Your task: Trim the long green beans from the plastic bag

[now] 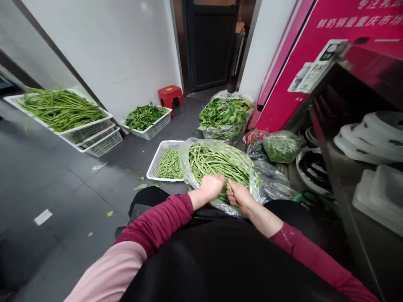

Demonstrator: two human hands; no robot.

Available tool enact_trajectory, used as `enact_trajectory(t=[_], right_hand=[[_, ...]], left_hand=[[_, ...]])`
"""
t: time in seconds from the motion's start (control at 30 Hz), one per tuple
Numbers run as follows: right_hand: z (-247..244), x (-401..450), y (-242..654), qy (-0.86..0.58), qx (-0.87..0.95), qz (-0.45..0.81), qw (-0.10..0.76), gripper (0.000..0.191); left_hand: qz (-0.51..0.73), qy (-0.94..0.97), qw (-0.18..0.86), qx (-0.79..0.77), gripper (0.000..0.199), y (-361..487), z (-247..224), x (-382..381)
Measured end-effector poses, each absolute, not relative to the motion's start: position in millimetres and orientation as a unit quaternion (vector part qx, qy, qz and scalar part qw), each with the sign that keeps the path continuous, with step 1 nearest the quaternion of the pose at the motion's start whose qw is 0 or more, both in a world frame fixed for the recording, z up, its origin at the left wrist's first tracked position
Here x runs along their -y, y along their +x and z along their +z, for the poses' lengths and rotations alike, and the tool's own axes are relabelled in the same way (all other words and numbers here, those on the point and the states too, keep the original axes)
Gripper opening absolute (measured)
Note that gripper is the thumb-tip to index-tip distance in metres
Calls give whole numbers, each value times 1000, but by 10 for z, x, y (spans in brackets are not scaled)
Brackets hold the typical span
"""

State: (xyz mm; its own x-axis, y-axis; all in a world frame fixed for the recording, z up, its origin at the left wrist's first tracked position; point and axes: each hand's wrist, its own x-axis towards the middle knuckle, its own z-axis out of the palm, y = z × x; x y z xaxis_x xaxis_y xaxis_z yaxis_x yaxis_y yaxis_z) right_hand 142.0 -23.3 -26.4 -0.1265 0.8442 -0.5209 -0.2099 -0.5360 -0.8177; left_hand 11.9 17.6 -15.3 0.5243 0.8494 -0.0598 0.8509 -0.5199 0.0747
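Observation:
Both hands meet over a clear plastic bag (188, 161) packed with long green beans (220, 159), close in front of my lap. My left hand (213, 185) is closed in a grip, back of the hand upward, at the near side of the bag. Beside it my right hand (241, 196) pinches long beans, its thumb on top and the fingers curled under. What the left fingers grip is mostly hidden, but beans run between the two hands. A white basket (153, 165) left of the bag holds short bean pieces (170, 163).
Stacked white baskets (100, 136) of long green stalks stand at left. Another basket (154, 127) of leafy greens sits near a red stool (171, 95). Bagged greens (225, 113) lie ahead; a metal shelf (340, 201) with white containers borders my right. Leaf scraps dot the floor.

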Motion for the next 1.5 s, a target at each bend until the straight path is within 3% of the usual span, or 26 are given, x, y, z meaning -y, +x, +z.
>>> enact_trajectory(t=[0.13, 0.37, 0.57, 0.8, 0.9, 1.07, 1.17, 1.3, 1.4, 1.5], right_hand=[[-291, 156, 1771, -539, 296, 656, 438, 37], [-547, 188, 2253, -534, 242, 675, 448, 30], [-480, 260, 2208, -555, 320, 646, 415, 29], [-202, 266, 2157, -483, 334, 696, 413, 36], [-216, 265, 2148, -533, 382, 637, 405, 31], [-366, 192, 2127, -653, 485, 426, 396, 26], [-417, 168, 2075, -625, 431, 552, 345, 32], [-338, 187, 1931, -465, 343, 776, 253, 39], [-220, 224, 1846, -381, 367, 822, 210, 33], [-153, 282, 1845, -361, 382, 819, 228, 27]], left_hand=[[-39, 878, 19, -476, 23, 5, -282, -263], [-120, 922, 48, -365, 16, 189, -542, -113], [-1, 931, 3, -366, 22, 19, -176, -150], [-13, 943, -54, -328, 13, -67, 45, -136], [-15, 949, -68, -308, 13, -59, 103, -93], [6, 962, -90, -257, 18, -79, 353, -16], [14, 965, -97, -244, 18, -96, 443, -25], [10, 974, -64, -216, 17, -70, 386, -83], [17, 974, -24, -223, 20, -76, 324, -160], [39, 965, 32, -256, 29, -179, 312, -300]])
